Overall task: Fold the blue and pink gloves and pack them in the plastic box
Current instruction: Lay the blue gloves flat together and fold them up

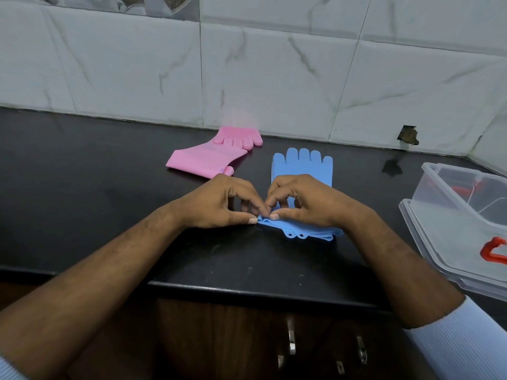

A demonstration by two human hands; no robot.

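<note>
The blue gloves (303, 167) lie flat on the black counter (82, 187), fingers pointing at the wall, cuff toward me. My left hand (219, 201) and my right hand (301, 201) meet at the cuff's left corner, and both pinch the blue edge between thumb and fingertips. My hands hide the gloves' middle. The pink gloves (211, 157) lie to the left of the blue ones, near the wall, untouched. The clear plastic box (444, 187) stands open at the right edge, with red clips showing inside it.
The box's clear lid (444, 242) with a red clip (493, 252) lies in front of the box at the right. A tiled wall with a small hole (408, 135) backs the counter. Cabinet doors with metal handles (291, 341) sit below the counter's front edge.
</note>
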